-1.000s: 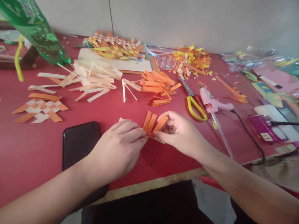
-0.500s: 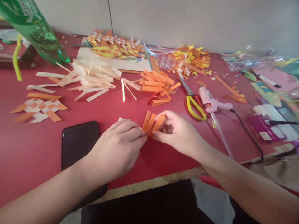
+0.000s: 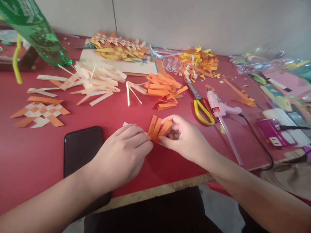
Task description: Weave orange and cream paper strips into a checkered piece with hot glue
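Several orange paper strips (image 3: 155, 127) fan upward between my two hands, just above the red table (image 3: 170, 171). My right hand (image 3: 183, 137) pinches them between thumb and fingers at their right side. My left hand (image 3: 126, 149) is closed at their lower left, fingers pressed together. A pale paper end (image 3: 125, 124) pokes out above the left fingers; the rest of it is hidden by the hand. Beyond the hands lie a heap of folded orange strips (image 3: 161, 87) and a heap of cream strips (image 3: 97, 81). Woven orange-and-white paper fish (image 3: 43, 111) rest at the left.
A black phone (image 3: 82, 149) lies beside my left forearm. To the right are yellow-handled scissors (image 3: 202, 111), a pink glue gun (image 3: 216, 105) with its cord, and a purple plug adapter (image 3: 274, 132). A green bottle (image 3: 39, 35) stands at back left. Paper scraps (image 3: 199, 61) lie behind.
Hardly anything differs. Both hands keep their hold on the paper strips, with only a very slight shift of the left fingers and of the view.
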Motion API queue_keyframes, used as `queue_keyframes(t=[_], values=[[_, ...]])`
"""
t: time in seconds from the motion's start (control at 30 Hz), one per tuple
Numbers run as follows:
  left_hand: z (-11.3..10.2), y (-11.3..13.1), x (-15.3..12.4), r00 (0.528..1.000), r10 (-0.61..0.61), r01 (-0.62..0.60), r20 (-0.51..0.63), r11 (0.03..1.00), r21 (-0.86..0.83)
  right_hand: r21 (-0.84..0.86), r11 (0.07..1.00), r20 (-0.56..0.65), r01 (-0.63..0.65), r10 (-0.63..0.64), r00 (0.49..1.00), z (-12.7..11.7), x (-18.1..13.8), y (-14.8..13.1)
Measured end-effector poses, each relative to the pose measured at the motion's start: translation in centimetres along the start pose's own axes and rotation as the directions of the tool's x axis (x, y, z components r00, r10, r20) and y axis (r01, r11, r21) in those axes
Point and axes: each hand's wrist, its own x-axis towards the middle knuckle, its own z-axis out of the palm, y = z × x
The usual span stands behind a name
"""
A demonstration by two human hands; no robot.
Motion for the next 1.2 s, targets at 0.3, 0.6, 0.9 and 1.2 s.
queue_keyframes(t=[0.3, 0.6, 0.9, 1.2], values=[[-0.1, -0.2, -0.1, 1.000, 0.023, -0.023, 0.013, 1.000, 0.020, 0.010, 1.000, -0.012, 0.023, -0.023, 1.000, 0.2, -0.3, 0.4], [0.0, -0.1, 0.0, 0.999, 0.006, -0.008, 0.048, 0.999, 0.037, -0.007, 1.000, -0.025, 0.030, -0.030, 0.999, 0.3, -0.3, 0.3], [-0.2, 0.1, -0.3, 0.997, 0.003, -0.008, 0.083, 0.998, 0.063, 0.006, 0.997, -0.016, 0.078, -0.078, 0.997, 0.1, -0.3, 0.6], [-0.2, 0.1, -0.1, 0.997, 0.009, -0.012, 0.081, 0.999, 0.037, -0.040, 0.997, -0.072, 0.058, -0.061, 0.996, -0.1, 0.4, 1.1]])
